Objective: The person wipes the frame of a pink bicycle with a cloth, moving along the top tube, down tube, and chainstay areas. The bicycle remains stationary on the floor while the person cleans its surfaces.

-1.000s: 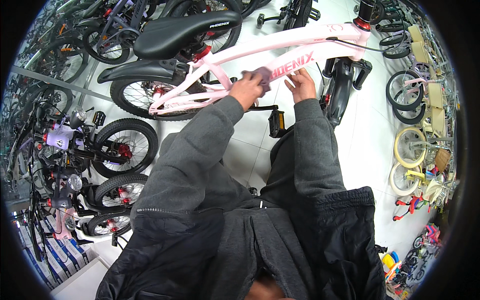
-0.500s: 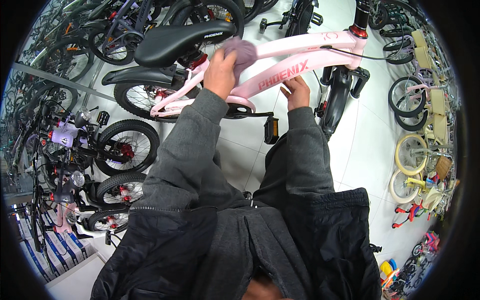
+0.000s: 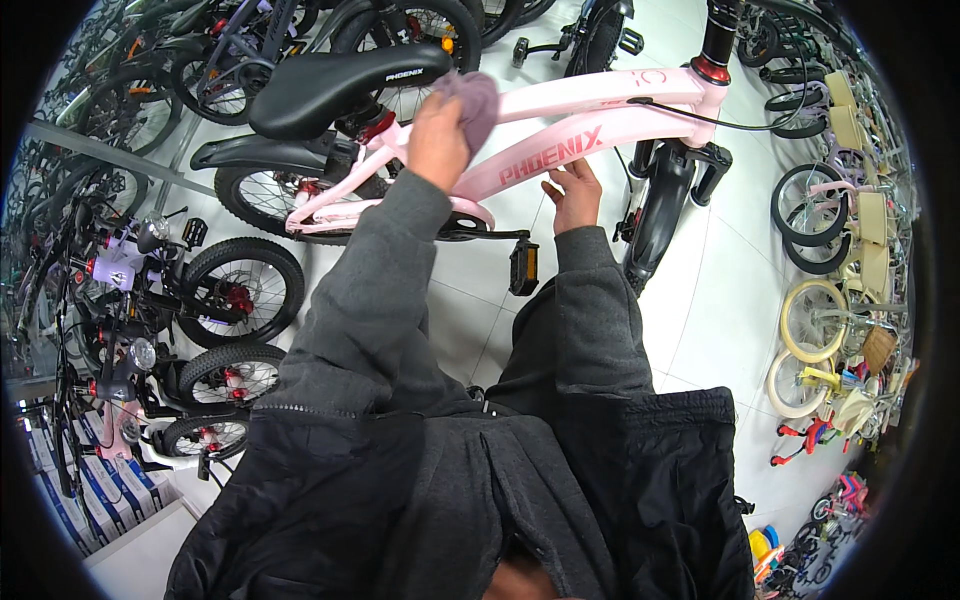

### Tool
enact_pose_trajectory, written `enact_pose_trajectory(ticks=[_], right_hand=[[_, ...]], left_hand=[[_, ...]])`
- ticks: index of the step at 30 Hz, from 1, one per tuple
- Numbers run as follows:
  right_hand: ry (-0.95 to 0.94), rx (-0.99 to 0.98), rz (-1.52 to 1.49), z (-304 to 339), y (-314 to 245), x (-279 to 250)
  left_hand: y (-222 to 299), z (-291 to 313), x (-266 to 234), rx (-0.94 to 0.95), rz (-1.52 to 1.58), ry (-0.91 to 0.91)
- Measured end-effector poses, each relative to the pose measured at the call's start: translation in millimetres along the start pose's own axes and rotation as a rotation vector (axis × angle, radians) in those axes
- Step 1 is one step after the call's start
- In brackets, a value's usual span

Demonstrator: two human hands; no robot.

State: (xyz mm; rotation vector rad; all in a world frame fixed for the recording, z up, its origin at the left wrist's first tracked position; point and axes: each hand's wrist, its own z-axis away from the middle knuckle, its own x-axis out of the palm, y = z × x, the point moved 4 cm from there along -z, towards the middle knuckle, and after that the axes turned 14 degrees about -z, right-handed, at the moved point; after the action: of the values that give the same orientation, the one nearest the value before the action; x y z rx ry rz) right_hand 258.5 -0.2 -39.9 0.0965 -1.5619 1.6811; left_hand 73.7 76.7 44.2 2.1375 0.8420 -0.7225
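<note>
A bicycle with a pink frame (image 3: 553,148) stands crosswise in front of me, its black saddle (image 3: 335,88) to the left. My left hand (image 3: 438,143) is closed on a dusky purple cloth (image 3: 480,108), which lies against the frame where the upper tube nears the seat. Below the lower tube, my right hand (image 3: 577,197) has its fingers loosely bent and apart, holding nothing. Its fingertips are at the tube's lower edge; whether they touch it I cannot tell. A black pedal (image 3: 524,268) hangs beneath the frame, and the front wheel (image 3: 660,215) is to the right.
More bicycles crowd the left, where a black tyre (image 3: 243,292) stands close to my left arm. Further bicycles (image 3: 815,205) line the right side. Striped boxes (image 3: 105,490) are stacked at the lower left. White floor tiles (image 3: 700,300) show between the rows.
The cloth in my left hand has shifted slightly at the seat end of the upper tube. My right hand stays under the lower tube. The whole view has slid a little sideways.
</note>
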Motion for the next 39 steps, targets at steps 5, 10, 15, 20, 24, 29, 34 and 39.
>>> enact_pose_trajectory(ticks=[5,10,15,20,24,29,34,39], right_hand=[[-0.009,0.003,-0.058,-1.9,1.7,0.1],[-0.073,-0.09,-0.149,-9.3,8.2,-4.1],[-0.102,-0.047,-0.31,-15.6,13.7,-9.0],[-0.056,0.028,-0.124,-12.2,5.0,-12.1],[-0.069,0.048,-0.009,-8.3,1.7,-6.8],[-0.068,-0.004,0.021,-4.0,-0.2,-2.4],[0.003,0.114,0.103,3.6,5.2,-6.4],[0.061,0.074,0.033,10.5,0.1,-20.3]], left_hand=[[73.4,-30.9,25.4,0.155,0.114,-0.036],[156.0,-63.6,39.1,0.31,0.187,0.03],[181.9,-69.1,41.5,0.321,0.085,0.102],[125.6,-41.9,32.5,0.433,-0.034,0.131],[50.3,-18.3,18.7,0.302,-0.149,0.016],[-20.0,12.6,0.4,0.192,-0.207,-0.04],[-50.6,33.2,-11.1,0.137,-0.171,-0.039],[-56.9,44.3,-20.9,0.172,-0.045,-0.018]])
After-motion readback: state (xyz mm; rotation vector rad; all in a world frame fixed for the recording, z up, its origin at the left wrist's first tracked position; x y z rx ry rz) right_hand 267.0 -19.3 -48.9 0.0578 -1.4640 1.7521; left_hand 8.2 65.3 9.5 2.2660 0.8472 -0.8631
